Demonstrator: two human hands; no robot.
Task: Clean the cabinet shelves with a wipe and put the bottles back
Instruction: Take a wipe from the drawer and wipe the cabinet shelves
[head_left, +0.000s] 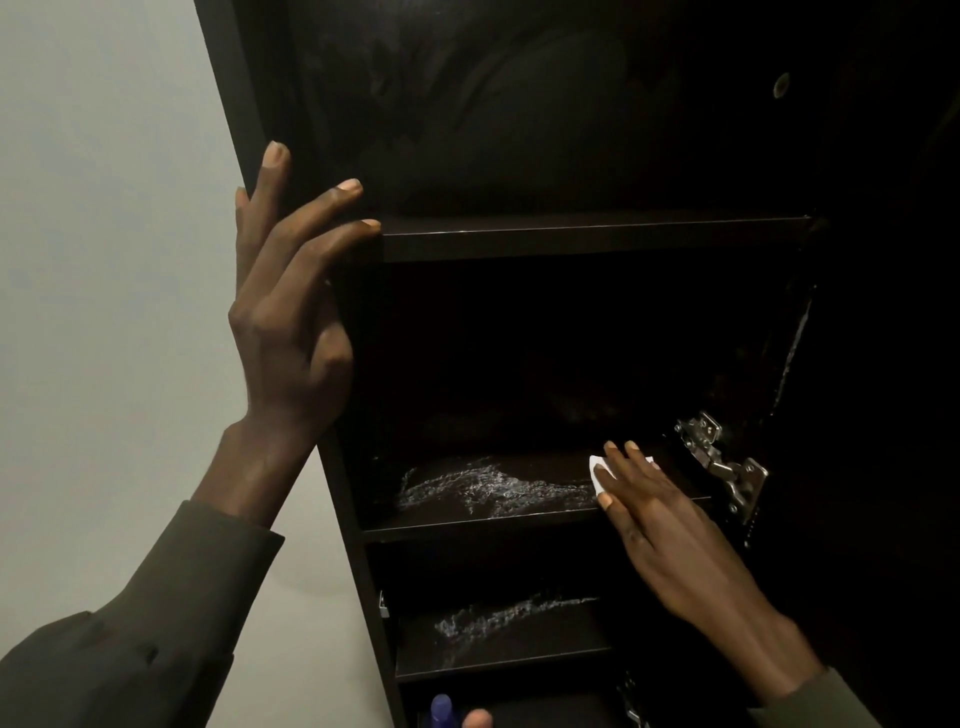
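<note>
Fingers (631, 470) of my right hand (670, 525), flat, press the wipe (597, 475); it may slip free on the wet shelf (467, 514)

Single head-worn wide-angle view, close in front of an open dark cabinet (332, 467), facing forward and tilted upward along its shelves (545, 514), with the pale wall (104, 260) filling the left side and both forearms entering from the bottom edge.
</note>
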